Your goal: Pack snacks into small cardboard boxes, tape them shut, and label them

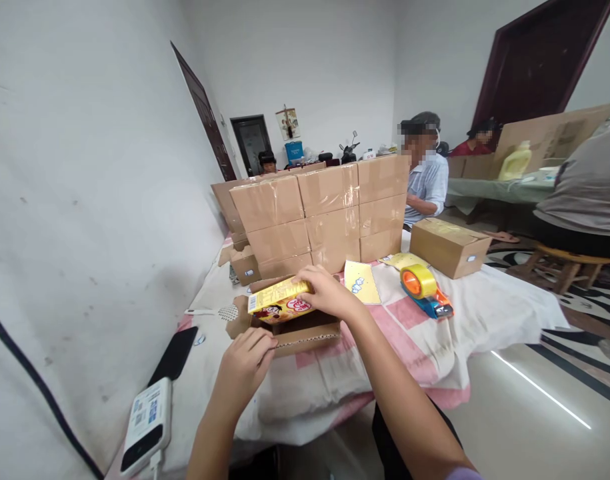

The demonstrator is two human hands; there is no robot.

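Note:
In front of me on the cloth lies a small cardboard box with its top flaps open. A yellow printed carton sits tilted at the box's mouth, partly inside it. My right hand grips the carton's right end from above, fingers curled over its edge. My left hand is closed on the near left rim of the cardboard box, its fingertips hooked over the edge. How deep the box's inside goes is partly hidden by the carton.
Stacked taped boxes form a wall behind. A tape dispenser, yellow sheets and a closed box stand to the right. A power bank and a black phone lie left. A person sits beyond the table.

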